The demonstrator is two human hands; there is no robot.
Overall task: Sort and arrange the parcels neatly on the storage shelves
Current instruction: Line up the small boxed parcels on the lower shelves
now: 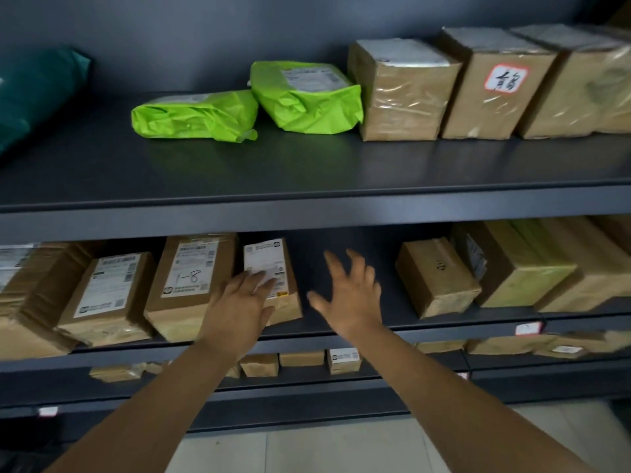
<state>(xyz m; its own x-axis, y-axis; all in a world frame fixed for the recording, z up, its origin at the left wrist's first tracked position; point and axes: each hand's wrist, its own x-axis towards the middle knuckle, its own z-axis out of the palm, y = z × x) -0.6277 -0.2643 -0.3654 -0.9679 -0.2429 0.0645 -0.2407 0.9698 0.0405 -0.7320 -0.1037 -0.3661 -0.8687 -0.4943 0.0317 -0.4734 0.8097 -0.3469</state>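
On the middle shelf [426, 324] a small brown parcel with a white label [273, 264] leans against a taller brown parcel marked "1-8" [186, 285]. My left hand [239, 308] lies flat on the small parcel's front with fingers extended, not gripping it. My right hand [351, 295] hovers just right of that parcel over the bare gap in the shelf, fingers spread, holding nothing. Further left stands another labelled brown parcel [106, 298]. Right of the gap is a small brown box [437, 281].
The top shelf [273, 199] holds two bright green bags [194, 116] [307, 97], three taped brown boxes [403, 90] at the right and a dark green bag [34, 93] at the left. Larger boxes [526, 268] fill the middle shelf's right. Small parcels [343, 360] sit on the lower shelf.
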